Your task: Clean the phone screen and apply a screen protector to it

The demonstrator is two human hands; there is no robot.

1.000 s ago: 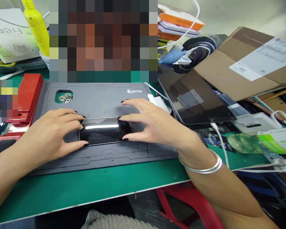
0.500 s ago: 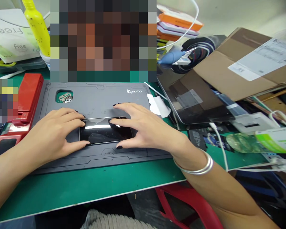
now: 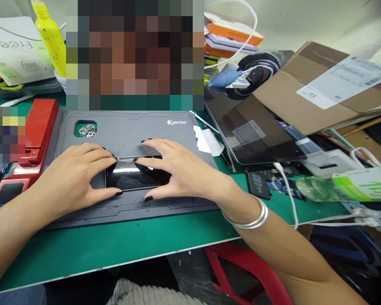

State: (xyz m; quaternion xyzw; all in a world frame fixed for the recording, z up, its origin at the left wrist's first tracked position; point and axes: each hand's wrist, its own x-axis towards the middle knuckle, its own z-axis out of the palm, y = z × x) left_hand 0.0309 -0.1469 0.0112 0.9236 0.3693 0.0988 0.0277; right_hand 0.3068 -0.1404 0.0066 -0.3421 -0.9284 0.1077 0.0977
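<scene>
A smartphone lies on a grey work mat, its glossy black screen facing up and reflecting a bright light. My left hand grips its left end, thumb at the near edge and fingertips at the far edge. Spread across the right end is my right hand, which hides that part of the phone. Its index fingertip is over the screen near the far edge, the thumb just below the near edge, and other fingertips over the mat beyond.
A red device flanks the mat on the left. Right of it lie torn white paper, a dark flat panel, a cardboard box, a white cable and a bottle. A yellow bottle stands behind; a blurred person sits opposite.
My right hand has slid left along the phone, its index finger now closer to my left hand. My left hand stays at the phone's left end. The view has shifted slightly.
</scene>
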